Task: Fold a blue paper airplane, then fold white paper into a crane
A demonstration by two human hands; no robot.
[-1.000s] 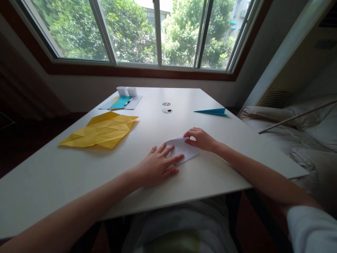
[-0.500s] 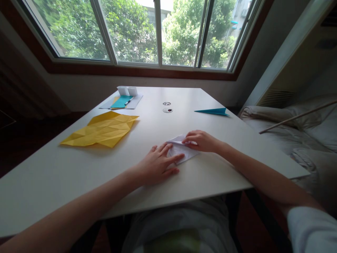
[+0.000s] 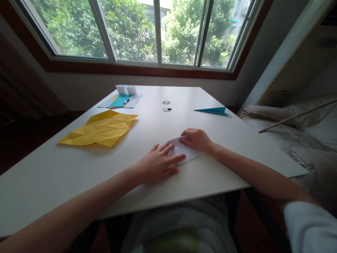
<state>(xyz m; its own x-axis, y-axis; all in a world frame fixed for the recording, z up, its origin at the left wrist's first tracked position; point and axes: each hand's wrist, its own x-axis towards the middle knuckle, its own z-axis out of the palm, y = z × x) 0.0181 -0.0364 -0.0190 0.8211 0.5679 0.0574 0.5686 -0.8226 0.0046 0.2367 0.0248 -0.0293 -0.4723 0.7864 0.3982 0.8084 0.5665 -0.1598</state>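
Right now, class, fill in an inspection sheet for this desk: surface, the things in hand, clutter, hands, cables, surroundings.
Surface: white table, two round holes near its middle.
Things in hand: folded white paper, flat on the table.
Clutter: creased yellow paper at left; folded blue paper far right; grey sheet at the back bearing teal paper, a pen and two small white boxes.
Hands: left hand flat, fingers spread on the white paper's near edge; right hand curled, pressing its far edge.
Cables: nothing seen.
Surroundings: window with trees behind; bedding at right.
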